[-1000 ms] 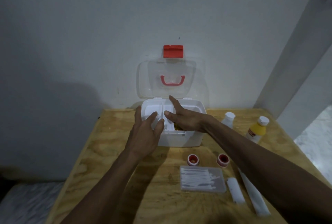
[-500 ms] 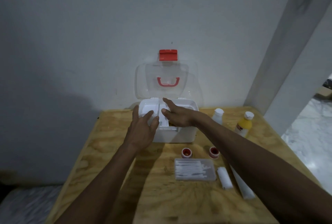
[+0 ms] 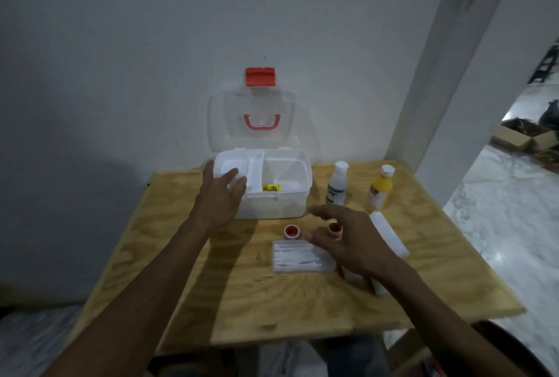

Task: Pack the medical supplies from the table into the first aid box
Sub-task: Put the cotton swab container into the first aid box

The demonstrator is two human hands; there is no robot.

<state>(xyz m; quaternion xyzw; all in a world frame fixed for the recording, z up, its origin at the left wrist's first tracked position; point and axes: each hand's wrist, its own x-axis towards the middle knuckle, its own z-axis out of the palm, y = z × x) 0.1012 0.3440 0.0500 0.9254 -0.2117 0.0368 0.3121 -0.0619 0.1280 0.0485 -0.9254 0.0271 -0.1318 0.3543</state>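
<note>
The white first aid box (image 3: pixel 284 204) stands open at the back of the wooden table (image 3: pixel 242 295), its clear lid (image 3: pixel 251 122) with red handle leaning on the wall. A small yellow packet (image 3: pixel 271 187) lies inside. My left hand (image 3: pixel 219 198) rests on the box's front left corner, fingers over the rim. My right hand (image 3: pixel 348 240) hovers open above the table, over two red-and-white tape rolls (image 3: pixel 292 232) (image 3: pixel 335 229) and a clear box of cotton swabs (image 3: pixel 299 257). A white roll (image 3: pixel 388 237) lies beside that hand, partly hidden.
A white bottle (image 3: pixel 337 184) and a yellow bottle (image 3: pixel 379 190) stand right of the box. A white pillar (image 3: pixel 447 74) rises at the table's back right corner. Cardboard boxes (image 3: pixel 526 140) sit on the floor far right.
My right hand has left the box and come back toward me, over the tape rolls and swab box. My left hand stays on the box's left corner. The camera has shifted.
</note>
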